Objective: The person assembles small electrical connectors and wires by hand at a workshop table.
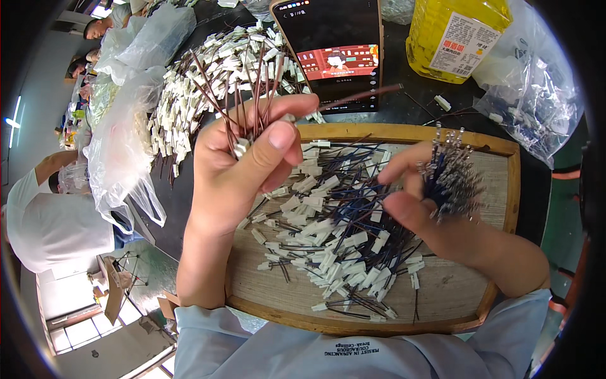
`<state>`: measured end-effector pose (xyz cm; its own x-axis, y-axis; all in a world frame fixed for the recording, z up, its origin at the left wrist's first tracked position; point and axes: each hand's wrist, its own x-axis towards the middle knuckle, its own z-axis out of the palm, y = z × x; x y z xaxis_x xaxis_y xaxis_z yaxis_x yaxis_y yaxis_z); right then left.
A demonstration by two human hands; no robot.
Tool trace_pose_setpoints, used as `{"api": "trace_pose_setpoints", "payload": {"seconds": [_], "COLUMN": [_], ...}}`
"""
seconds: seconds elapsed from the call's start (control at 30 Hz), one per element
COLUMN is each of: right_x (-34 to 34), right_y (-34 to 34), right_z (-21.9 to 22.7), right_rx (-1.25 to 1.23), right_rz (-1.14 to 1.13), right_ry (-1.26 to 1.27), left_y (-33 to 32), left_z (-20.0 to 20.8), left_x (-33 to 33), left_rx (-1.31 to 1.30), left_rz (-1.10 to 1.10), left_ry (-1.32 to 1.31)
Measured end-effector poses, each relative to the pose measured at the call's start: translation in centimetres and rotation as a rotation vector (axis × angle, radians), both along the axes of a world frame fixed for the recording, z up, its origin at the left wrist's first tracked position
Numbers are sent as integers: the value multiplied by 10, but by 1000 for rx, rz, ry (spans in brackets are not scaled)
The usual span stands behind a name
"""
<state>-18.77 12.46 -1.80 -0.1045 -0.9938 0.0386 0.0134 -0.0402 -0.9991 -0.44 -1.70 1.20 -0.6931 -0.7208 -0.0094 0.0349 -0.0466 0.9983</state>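
My left hand (243, 148) is raised above the left part of a wood-rimmed tray (445, 290). Its fingers are closed round several brown wires (237, 104) that fan upward, with pale connector ends near the thumb. One more wire (360, 96) sticks out to the right from the fingertips. Over the tray's right side, my right hand (416, 202) grips a thick bundle of dark blue wires (451, 174) with metal terminals at their ends; thumb and index finger stand apart, slightly blurred. Below both hands lies a loose heap of white connectors with dark wires (341, 246).
A large pile of white connectors with brown wires (196, 95) covers the table's far left, beside clear plastic bags (120, 139). A phone (334, 57) stands behind the tray. Right of it are a yellow-filled bottle (457, 38) and another plastic bag (536, 95). A person (60, 221) sits at left.
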Motion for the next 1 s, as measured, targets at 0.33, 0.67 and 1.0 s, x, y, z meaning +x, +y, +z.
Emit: {"api": "trace_pose_setpoints", "payload": {"seconds": [0.33,0.67,1.0], "right_x": [-4,-3,-4], "right_y": [1,-1,-4], "right_z": [-1,0,0], "right_rx": [-183,-265,-262], "right_rz": [-60,-140,-77], "right_ry": [295,352,353], "left_y": [28,25,25], "left_z": [-1,2,2], "left_x": [-13,-10,-11], "left_rx": [154,415,405], "left_rz": [-53,-204,-207], "left_ry": [0,66,-6]}}
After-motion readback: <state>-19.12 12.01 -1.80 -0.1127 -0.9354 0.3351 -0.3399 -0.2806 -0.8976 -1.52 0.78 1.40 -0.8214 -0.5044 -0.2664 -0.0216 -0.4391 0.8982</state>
